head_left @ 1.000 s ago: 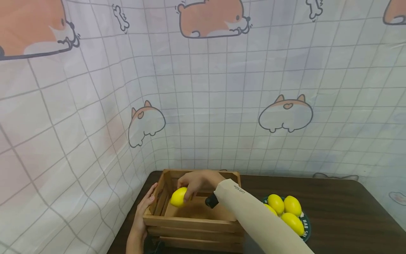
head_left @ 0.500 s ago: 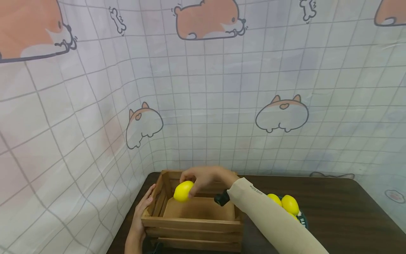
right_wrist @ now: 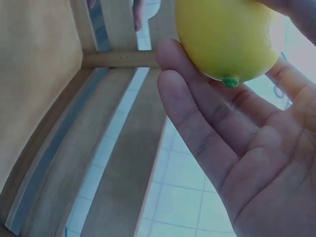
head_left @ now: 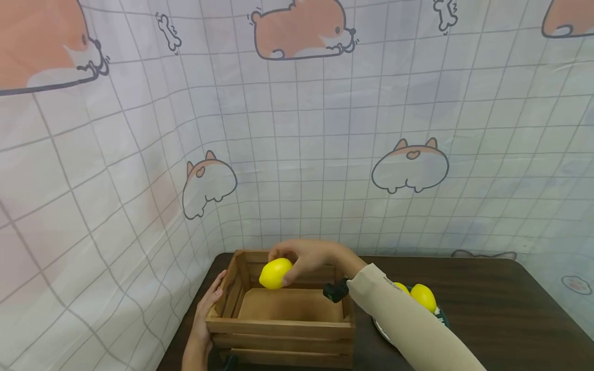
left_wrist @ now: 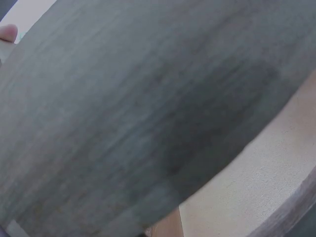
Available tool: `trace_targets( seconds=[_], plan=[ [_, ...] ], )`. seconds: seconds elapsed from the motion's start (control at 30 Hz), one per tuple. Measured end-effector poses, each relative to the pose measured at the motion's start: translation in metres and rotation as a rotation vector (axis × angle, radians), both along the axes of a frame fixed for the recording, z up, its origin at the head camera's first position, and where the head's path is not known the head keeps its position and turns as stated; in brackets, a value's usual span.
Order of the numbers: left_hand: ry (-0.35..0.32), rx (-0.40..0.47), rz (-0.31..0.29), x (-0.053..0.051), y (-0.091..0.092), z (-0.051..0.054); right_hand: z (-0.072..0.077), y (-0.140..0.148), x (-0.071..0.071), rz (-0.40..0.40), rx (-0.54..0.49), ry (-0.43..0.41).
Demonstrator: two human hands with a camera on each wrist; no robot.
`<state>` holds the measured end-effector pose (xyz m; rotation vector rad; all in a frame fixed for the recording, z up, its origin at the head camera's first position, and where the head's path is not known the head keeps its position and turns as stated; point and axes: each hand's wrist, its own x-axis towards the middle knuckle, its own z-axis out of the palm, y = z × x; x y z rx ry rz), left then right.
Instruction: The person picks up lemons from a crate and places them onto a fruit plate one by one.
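Observation:
A yellow lemon (head_left: pixel 275 273) is pinched between the thumb and fingers of my right hand (head_left: pixel 311 256), above the wooden slatted crate (head_left: pixel 280 326). Seen from the right wrist, the lemon (right_wrist: pixel 224 42) has a small green nub at its lower end, and its top is cut off by the frame. My left hand (head_left: pixel 204 309) rests against the outside of the crate's left wall, its fingers fairly straight along it. A slat (left_wrist: pixel 123 108) fills most of the left wrist view, with one fingertip in the corner. The visible crate floor holds no lemon.
Right of the crate, more lemons (head_left: pixel 423 297) lie on a dark-rimmed plate (head_left: pixel 442 315), partly hidden by the right sleeve. The dark wooden table (head_left: pixel 501 309) extends right. A patterned cloth (head_left: pixel 301 206) hangs behind and to the left.
My right hand has lifted the lemon up and slightly rightward out of the crate's lower part. The left hand has stayed at the crate's side. The sleeve covers more of the plate.

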<state>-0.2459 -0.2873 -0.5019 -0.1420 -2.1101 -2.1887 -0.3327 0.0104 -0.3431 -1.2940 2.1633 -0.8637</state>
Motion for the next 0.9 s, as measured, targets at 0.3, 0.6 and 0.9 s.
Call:
trace_targets(
  seconds=[0.3,0.6,0.9],
  plan=[
    [0.015,-0.005,-0.017,0.000,0.001,0.001,0.002,0.019,0.008,0.000,-0.082,-0.020],
    [0.006,-0.001,-0.005,0.000,0.000,0.000,-0.003,0.038,0.011,0.007,-0.135,-0.042],
    [0.017,-0.019,-0.015,0.001,-0.002,0.000,-0.006,0.056,0.017,-0.034,-0.188,-0.068]
  ],
)
